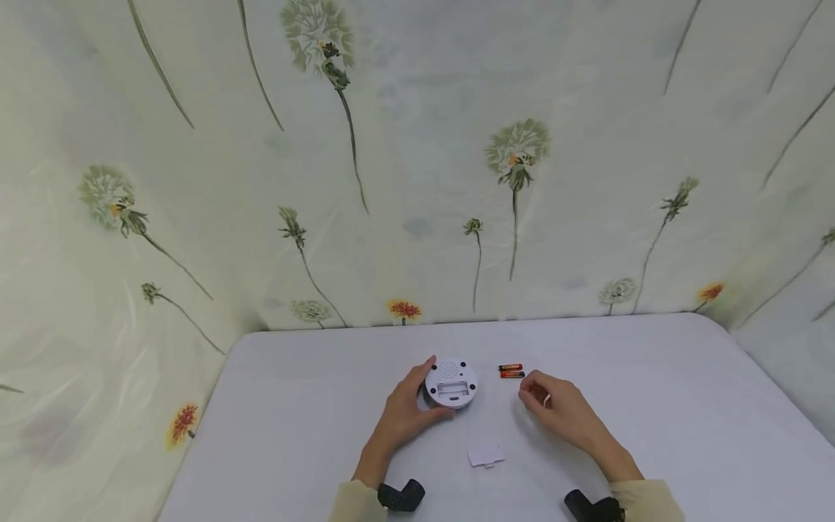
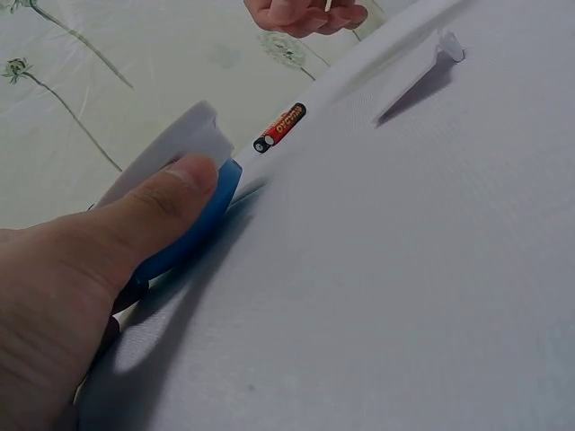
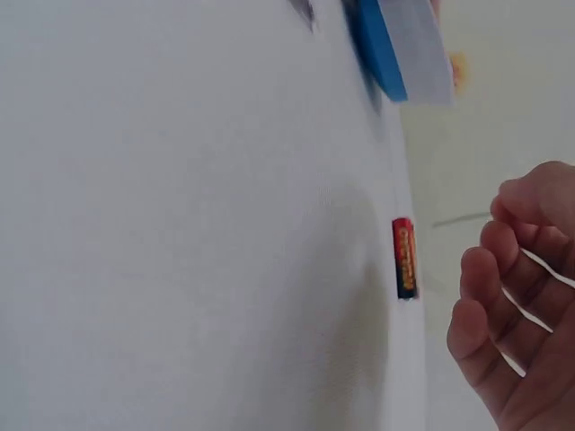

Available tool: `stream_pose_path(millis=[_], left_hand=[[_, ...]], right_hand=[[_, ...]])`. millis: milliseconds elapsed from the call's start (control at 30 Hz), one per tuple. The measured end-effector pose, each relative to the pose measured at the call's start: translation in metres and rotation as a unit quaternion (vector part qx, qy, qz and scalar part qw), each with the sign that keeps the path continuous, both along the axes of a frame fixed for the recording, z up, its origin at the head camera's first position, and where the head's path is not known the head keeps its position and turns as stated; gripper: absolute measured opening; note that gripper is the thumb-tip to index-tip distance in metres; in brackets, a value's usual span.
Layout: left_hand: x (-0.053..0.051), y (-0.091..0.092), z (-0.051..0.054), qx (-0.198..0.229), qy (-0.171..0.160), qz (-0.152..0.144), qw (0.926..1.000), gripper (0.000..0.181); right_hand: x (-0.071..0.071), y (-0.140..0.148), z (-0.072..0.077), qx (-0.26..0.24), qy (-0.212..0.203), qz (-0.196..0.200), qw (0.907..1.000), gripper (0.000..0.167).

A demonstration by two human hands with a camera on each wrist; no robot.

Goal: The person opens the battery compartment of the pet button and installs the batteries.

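My left hand [image 1: 404, 413] grips a round white device [image 1: 449, 372] with a blue lower part, its thumb and fingers about the rim. The device's underside faces up, showing small dark feet, a grille of holes and an uncovered battery compartment [image 1: 453, 388]; no battery is visible inside. To its right, two red and black batteries [image 1: 512, 370] lie side by side on the table. My right hand [image 1: 561, 409] hovers just right of them, fingers loosely bent, holding nothing. Nearer me lies a small white battery cover [image 1: 485, 455] with a tab.
A white cloth covers the table [image 1: 293, 420]. Behind it and at the sides hangs a pale sheet [image 1: 417, 181] printed with dandelions. Each wrist carries a black camera mount [image 1: 401, 496].
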State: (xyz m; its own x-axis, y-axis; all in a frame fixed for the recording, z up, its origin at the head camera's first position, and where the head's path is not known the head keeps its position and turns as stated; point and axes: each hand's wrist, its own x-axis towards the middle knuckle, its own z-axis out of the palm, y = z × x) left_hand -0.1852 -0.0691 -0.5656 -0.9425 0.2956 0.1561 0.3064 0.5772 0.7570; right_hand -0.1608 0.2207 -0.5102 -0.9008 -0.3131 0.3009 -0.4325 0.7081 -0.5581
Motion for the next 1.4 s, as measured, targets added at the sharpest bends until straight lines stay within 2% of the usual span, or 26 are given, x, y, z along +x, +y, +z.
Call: stream_pose_path(millis=[233,500,700,967,1167,1400], left_hand=[[0.001,0.001,-0.002,-0.008,0.002,0.002,1.0,0.097],[0.003,0.004,-0.002,0.001,0.0,-0.002,1.0,0.097],[0.003,0.003,0.0,-0.007,0.001,0.002,1.0,0.098],[0.001,0.0,0.004,-0.007,0.0,0.007,1.0,0.098],[0.001,0.001,0.003,-0.01,0.007,-0.004,0.9999,0.098],[0.002,-0.003,0.003,-0.009,0.002,0.008,0.9999,0.099]], right_hand=[[-0.015,0.009,-0.01,-0.039,0.009,-0.032,0.9987,0.005],[-0.029,0.02,-0.023,-0.052,-0.025,-0.078,0.9953,0.006],[-0.034,0.026,-0.034,-0.059,-0.062,-0.073,0.9936,0.018],[-0.038,0.025,-0.041,-0.071,-0.072,-0.073,0.9921,0.025],[-0.033,0.026,-0.043,-0.051,-0.042,-0.069,0.9954,0.024],[-0.036,0.019,-0.044,-0.061,-0.012,-0.058,0.9964,0.025]])
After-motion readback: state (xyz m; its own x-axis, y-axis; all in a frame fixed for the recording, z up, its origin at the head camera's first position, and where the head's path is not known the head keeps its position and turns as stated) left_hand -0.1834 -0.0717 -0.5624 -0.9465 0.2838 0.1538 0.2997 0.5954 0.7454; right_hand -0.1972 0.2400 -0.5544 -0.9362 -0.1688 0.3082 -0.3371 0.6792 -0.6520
